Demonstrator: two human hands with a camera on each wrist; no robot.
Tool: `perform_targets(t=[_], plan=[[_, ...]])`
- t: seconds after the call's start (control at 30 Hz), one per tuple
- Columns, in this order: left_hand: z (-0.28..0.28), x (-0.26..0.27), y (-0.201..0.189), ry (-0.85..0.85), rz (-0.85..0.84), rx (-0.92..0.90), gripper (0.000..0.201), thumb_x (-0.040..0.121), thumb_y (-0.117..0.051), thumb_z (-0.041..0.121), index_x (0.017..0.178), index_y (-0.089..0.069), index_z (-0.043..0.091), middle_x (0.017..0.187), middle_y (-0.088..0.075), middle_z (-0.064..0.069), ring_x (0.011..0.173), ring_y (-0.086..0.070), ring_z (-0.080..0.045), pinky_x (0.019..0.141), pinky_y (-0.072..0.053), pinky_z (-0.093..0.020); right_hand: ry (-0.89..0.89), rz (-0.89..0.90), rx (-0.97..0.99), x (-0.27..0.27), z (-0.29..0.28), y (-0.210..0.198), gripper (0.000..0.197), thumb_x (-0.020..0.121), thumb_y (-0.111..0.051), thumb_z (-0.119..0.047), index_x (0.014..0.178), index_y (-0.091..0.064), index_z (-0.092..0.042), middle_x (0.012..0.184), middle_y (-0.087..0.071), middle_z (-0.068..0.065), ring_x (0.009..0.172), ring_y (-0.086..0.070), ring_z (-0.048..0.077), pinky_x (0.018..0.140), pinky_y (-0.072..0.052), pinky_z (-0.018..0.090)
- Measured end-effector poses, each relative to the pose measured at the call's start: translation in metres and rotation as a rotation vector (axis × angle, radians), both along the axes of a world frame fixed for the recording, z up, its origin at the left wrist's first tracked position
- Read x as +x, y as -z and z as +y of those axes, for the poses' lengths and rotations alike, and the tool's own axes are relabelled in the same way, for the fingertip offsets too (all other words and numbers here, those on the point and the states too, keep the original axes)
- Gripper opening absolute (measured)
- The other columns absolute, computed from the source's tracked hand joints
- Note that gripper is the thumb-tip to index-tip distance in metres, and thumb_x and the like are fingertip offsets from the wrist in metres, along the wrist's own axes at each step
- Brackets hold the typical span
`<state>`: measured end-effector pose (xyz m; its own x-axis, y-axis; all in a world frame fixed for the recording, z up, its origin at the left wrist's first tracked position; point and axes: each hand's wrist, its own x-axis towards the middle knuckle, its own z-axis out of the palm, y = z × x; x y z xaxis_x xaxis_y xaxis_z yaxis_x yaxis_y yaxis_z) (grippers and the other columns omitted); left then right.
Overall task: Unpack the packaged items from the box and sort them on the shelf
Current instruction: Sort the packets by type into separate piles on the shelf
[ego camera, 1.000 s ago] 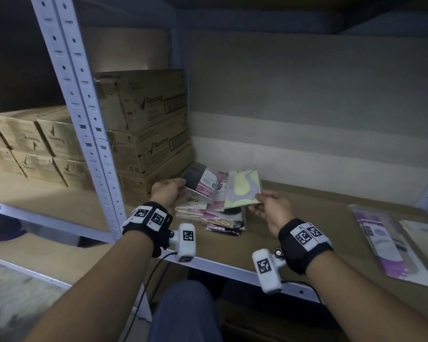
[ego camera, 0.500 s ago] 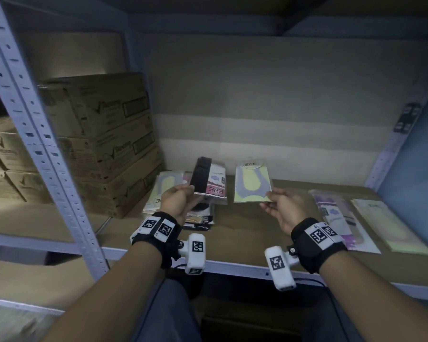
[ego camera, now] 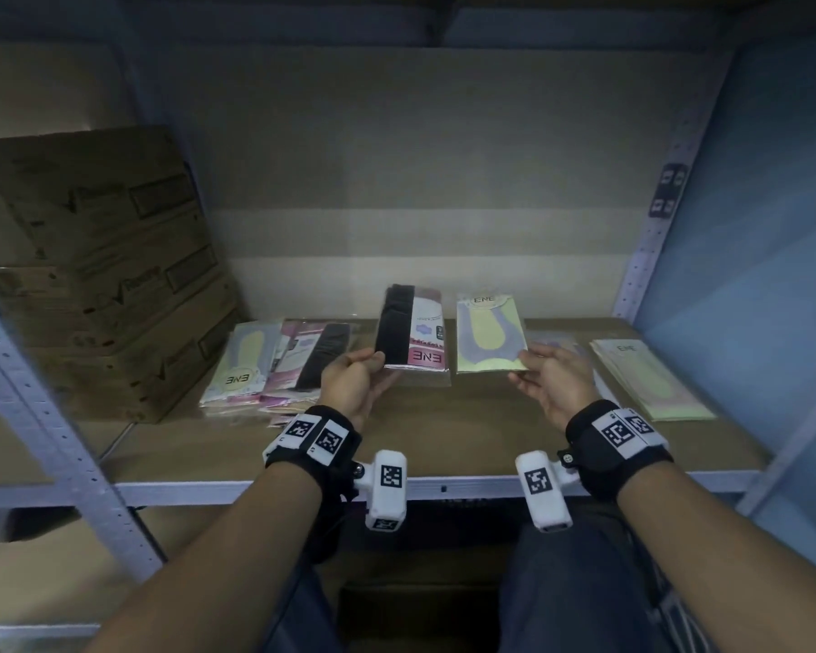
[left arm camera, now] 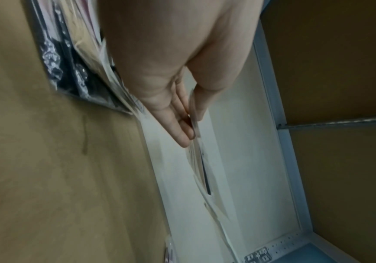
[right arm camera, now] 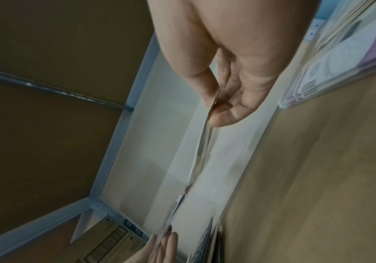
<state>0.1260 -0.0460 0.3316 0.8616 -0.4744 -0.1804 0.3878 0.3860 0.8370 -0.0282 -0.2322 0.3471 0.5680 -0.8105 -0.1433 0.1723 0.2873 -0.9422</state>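
Nearest the camera, both forearms reach in over the front edge of the shelf (ego camera: 199,459); each wrist wears a black band with printed markers and a white camera unit.

Left hand (ego camera: 352,386): thumb on top, fingers beneath, pinching the lower left corner of a black-and-pink packet (ego camera: 411,329) marked ENE. The packet is lifted off the board and tilted up toward the camera. The left wrist view shows it edge-on between thumb and fingertips (left arm camera: 186,132).

Right hand (ego camera: 554,381): thumb and fingers pinching the lower right corner of a yellow packet (ego camera: 488,337), also marked ENE, with a purple U-shaped item inside. It is held up just beside the black-and-pink packet, long edges close but apart. The right wrist view confirms a thin edge caught between thumb and fingers (right arm camera: 223,113).

Further in, on the shelf board:
- Left part: a loose pile of packets (ego camera: 274,365), fanned out, with yellow, pink and black ones on top, against the cardboard cartons (ego camera: 100,271) stacked at the left end.
- Right part: a flat yellow stack (ego camera: 646,379) near the right end. A purple-and-white packet (right arm camera: 340,58) lies between it and the right hand, largely hidden in the head view.

Behind everything is a pale back panel (ego camera: 420,181); a perforated metal upright (ego camera: 651,228) stands at the right rear corner.
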Motion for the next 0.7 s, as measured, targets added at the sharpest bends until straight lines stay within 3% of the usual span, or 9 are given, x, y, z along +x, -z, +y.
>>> perform_targets(t=[0.13, 0.23, 0.33, 0.47, 0.7], plan=[[-0.01, -0.011, 0.004, -0.001, 0.0, -0.003, 0.016, 0.088, -0.054, -0.01, 0.1, -0.053, 0.0, 0.105, -0.061, -0.021, 0.093, -0.066, -0.03, 0.076, -0.06, -0.036, 0.021, -0.008, -0.024, -0.012, -0.006, 0.0, 0.022, 0.088, -0.057, 0.008, 0.106, -0.056, -0.004, 0.1, -0.062, 0.009, 0.084, -0.061, 0.027, 0.065, -0.057, 0.03], [-0.014, -0.017, 0.006, 0.008, 0.01, -0.003, 0.018, 0.088, -0.054, -0.01, 0.102, -0.053, 0.0, 0.106, -0.061, -0.021, 0.096, -0.065, -0.031, 0.077, -0.059, -0.036, 0.017, -0.007, -0.026, -0.021, -0.012, 0.002, 0.028, 0.088, -0.056, 0.007, 0.116, -0.056, 0.003, 0.093, -0.06, 0.0, 0.09, -0.061, 0.029, 0.073, -0.056, 0.032], [-0.018, -0.02, 0.006, 0.016, 0.008, 0.002, 0.015, 0.088, -0.054, -0.011, 0.099, -0.053, 0.0, 0.107, -0.06, -0.022, 0.098, -0.064, -0.033, 0.082, -0.057, -0.039, 0.023, 0.015, -0.027, -0.025, -0.017, 0.005, 0.032, 0.088, -0.057, 0.006, 0.12, -0.056, 0.005, 0.102, -0.065, 0.009, 0.087, -0.062, 0.028, 0.064, -0.056, 0.028], [-0.024, -0.022, 0.006, 0.019, -0.004, 0.015, 0.013, 0.088, -0.053, -0.011, 0.093, -0.053, 0.0, 0.104, -0.061, -0.022, 0.094, -0.065, -0.033, 0.085, -0.056, -0.042, 0.037, 0.033, -0.028, -0.029, -0.021, 0.007, 0.023, 0.088, -0.058, 0.005, 0.11, -0.058, 0.0, 0.116, -0.062, 0.022, 0.085, -0.061, 0.028, 0.056, -0.057, 0.023], [-0.031, -0.026, 0.01, 0.061, -0.011, 0.036, 0.015, 0.087, -0.055, -0.01, 0.098, -0.054, 0.0, 0.112, -0.062, -0.025, 0.1, -0.066, -0.036, 0.086, -0.056, -0.042, 0.066, 0.057, -0.026, -0.039, -0.032, 0.012, 0.028, 0.087, -0.059, 0.005, 0.114, -0.057, 0.003, 0.116, -0.062, 0.025, 0.082, -0.061, 0.029, 0.063, -0.057, 0.028]])
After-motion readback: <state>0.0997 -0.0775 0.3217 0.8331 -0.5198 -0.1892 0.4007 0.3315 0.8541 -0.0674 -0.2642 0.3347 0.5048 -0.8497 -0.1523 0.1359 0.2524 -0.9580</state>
